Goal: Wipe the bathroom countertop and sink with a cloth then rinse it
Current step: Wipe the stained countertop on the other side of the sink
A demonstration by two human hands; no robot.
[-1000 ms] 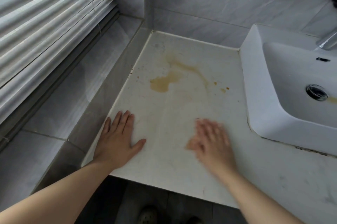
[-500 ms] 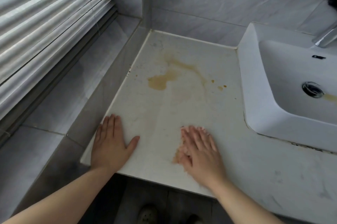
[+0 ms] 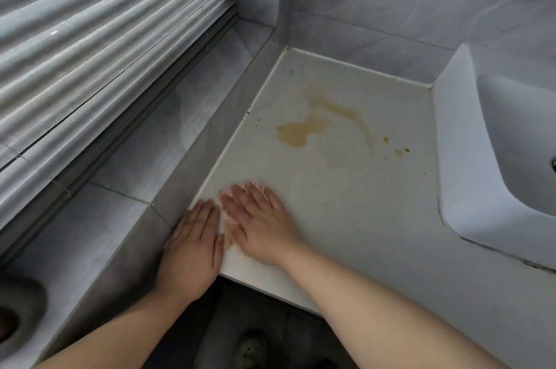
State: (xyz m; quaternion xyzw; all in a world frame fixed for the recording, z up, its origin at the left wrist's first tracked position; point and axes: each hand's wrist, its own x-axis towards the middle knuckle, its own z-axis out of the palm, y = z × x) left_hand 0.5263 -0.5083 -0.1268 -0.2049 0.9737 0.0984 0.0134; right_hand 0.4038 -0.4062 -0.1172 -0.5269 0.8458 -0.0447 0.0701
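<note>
Head view: left grip (image 3: 192,248) lies flat, fingers straight, on the near left corner of the pale surface (image 3: 346,212), holding nothing. Right grip (image 3: 260,227) lies flat just beside it, also released. Brown stain (image 3: 296,134) sits farther back; white sink (image 3: 469,158) stands at the right.

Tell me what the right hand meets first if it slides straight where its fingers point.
The right hand would probably meet the grey tiled ledge at the white countertop's left edge, passing left of the brown stain.

Off-white countertop (image 3: 346,203), yellow-brown stain (image 3: 296,134), white sink (image 3: 469,158), grey marbled tiles (image 3: 391,7)
</note>
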